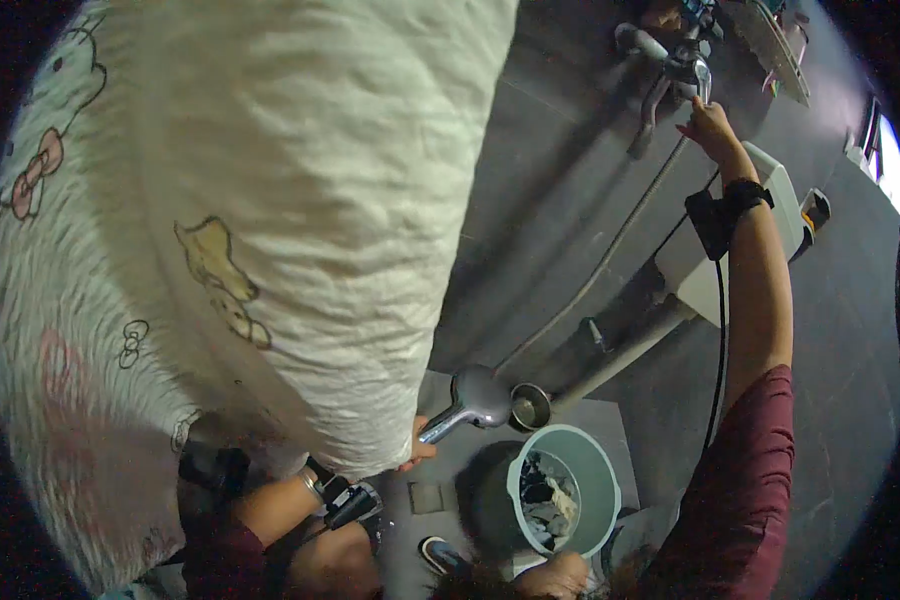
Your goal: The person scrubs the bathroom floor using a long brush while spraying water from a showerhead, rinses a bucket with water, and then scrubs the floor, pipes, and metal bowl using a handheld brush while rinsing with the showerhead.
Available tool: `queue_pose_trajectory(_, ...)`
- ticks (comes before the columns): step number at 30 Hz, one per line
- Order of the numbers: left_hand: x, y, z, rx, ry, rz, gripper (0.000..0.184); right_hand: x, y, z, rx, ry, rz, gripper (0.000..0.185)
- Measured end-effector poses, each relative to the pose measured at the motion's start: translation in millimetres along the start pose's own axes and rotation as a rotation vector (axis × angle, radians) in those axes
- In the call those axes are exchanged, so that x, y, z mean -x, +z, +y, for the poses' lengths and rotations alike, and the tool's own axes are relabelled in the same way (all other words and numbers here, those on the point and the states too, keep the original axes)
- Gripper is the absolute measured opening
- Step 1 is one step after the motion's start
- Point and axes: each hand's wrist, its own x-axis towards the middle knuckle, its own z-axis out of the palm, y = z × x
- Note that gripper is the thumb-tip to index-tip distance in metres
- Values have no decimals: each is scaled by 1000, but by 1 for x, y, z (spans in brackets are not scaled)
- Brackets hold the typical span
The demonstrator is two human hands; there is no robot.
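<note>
My left hand (419, 447) is closed round the handle of a chrome shower head (480, 397), low in the middle of the view. Part of that hand is behind a large white cloth (340, 200) printed with cartoon figures, which fills the left side. Up at the right, my right hand (710, 125) grips the lever of the wall-mounted shower tap (688, 68). A metal hose (610, 250) runs from the tap down to the shower head. No water is seen leaving the shower head.
A green bucket (611, 485) with dark and light cloths inside stands on the floor, beside a small metal pot (530, 407). A white cistern (770, 180) and a pale pipe (630, 352) are at the right. A floor drain (427, 498) lies near a slipper (440, 555).
</note>
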Motion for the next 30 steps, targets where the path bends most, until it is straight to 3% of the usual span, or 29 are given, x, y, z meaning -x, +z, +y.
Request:
queue_pose_trajectory(2, 6, 5, 12, -43, -50, 80, 16, 42, -10, -39, -1192, 414, 118, 28)
queue_pose_trajectory(3, 1, 6, 7, -98, -17, 101, 17, 52, -17, -58, -886, 599, 114, 32)
queue_pose_trajectory(4, -1, 7, 4, -110, 0, 122, 18, 67, -5, -62, -888, 615, 95, 32)
queue_pose_trajectory(6, -10, 10, -10, -146, 40, 156, 21, 122, 25, -74, -620, 350, 106, 38)
queue_pose_trajectory(7, -22, 13, -23, -55, 58, 146, 23, 177, 32, -110, -763, 284, 18, 37)
queue_pose_trajectory(9, -31, 22, -24, -61, 80, 196, 25, 269, 60, -152, -759, 209, -492, 29)
queue_pose_trajectory(10, -34, 26, -19, -36, 71, 201, 25, 312, 121, -146, -658, -73, -546, 28)
queue_pose_trajectory(11, -38, 33, -15, -10, 69, 205, 25, 351, 134, -157, -594, -558, -819, 34)
queue_pose_trajectory(12, -43, 41, -14, -10, 51, 191, 25, 387, 116, -198, -988, 205, -1190, 43)
queue_pose_trajectory(13, -49, 48, -13, 12, 43, 261, 25, 418, 140, -219, -1036, 524, -1236, 46)
queue_pose_trajectory(14, -57, 51, -13, 36, 39, 327, 27, 440, 153, -234, -1174, 553, -1077, 46)
queue_pose_trajectory(16, -57, 73, -18, 28, 101, 356, 33, 463, 188, -247, -1329, 648, -1070, 43)
queue_pose_trajectory(17, -57, 80, -22, 17, 176, 386, 39, 471, 211, -250, -1359, 798, -989, 39)
queue_pose_trajectory(18, -56, 86, -29, 11, 102, 310, 51, 476, 216, -258, -1381, 949, -908, 36)
queue_pose_trajectory(20, -49, 95, -42, 80, 42, 159, 51, 490, 227, -260, -1593, 1080, -725, 17)
queue_pose_trajectory(21, -52, 95, -54, 177, 275, 146, 46, 496, 240, -254, -1410, 1019, -687, 15)
queue_pose_trajectory(22, -53, 86, -69, 182, 266, 146, 46, 501, 250, -248, -1224, 948, -648, 14)
queue_pose_trajectory(24, -44, 57, -89, 566, 2, -55, 39, 512, 234, -237, -1185, 874, -662, 16)
queue_pose_trajectory(26, -47, 37, -103, 878, -170, 129, 34, 523, 205, -237, -1140, 809, -684, 19)
queue_pose_trajectory(28, -51, 26, -102, 1052, -237, 117, 35, 532, 186, -240, -1185, 647, -691, 23)
queue_pose_trajectory(29, -55, 23, -103, 1224, -280, 114, 36, 549, 204, -235, -1008, 445, -621, 25)
queue_pose_trajectory(30, -77, 19, -125, 1228, -299, 108, 36, 554, 198, -241, -1004, 462, -632, 25)
